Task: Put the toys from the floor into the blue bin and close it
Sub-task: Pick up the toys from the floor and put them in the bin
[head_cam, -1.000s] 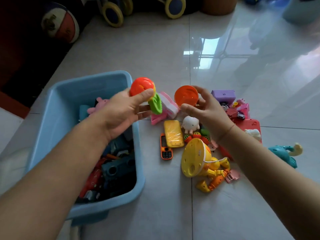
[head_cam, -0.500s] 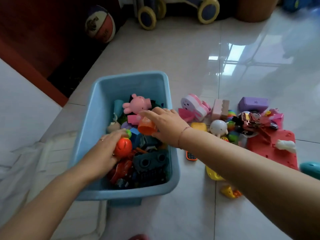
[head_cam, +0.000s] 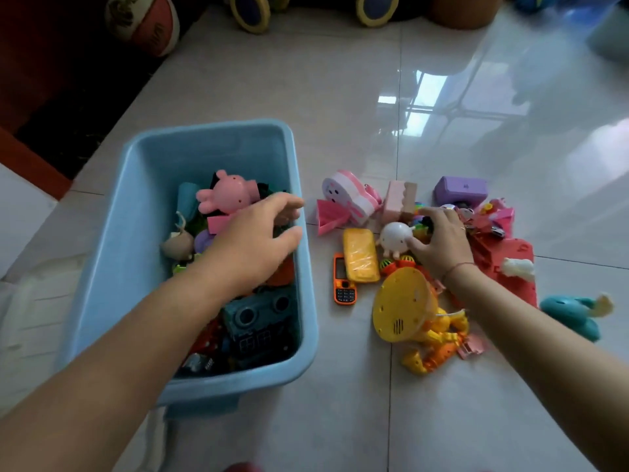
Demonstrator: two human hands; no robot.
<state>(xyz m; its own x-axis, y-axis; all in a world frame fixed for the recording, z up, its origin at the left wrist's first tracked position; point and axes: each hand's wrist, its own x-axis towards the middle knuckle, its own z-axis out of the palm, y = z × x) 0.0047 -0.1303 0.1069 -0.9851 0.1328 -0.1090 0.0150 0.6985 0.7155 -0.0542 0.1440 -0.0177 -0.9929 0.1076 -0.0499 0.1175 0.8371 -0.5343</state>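
Over one blue bin [head_cam: 136,233], left hand [head_cam: 252,240] spread; right hand [head_cam: 439,240] perhaps pinching toys.

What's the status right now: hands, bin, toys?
Left hand open, empty, over the blue bin. Right hand down in the toy pile, fingers on the white round toy; grip unclear. Bin open, no lid in sight. Many toys on the floor.

Bin [head_cam: 136,212] on the floor [head_cam: 340,97] at left with toys inside, toy pile [head_cam: 425,253] just right of it, basketball [head_cam: 143,20] far behind the bin
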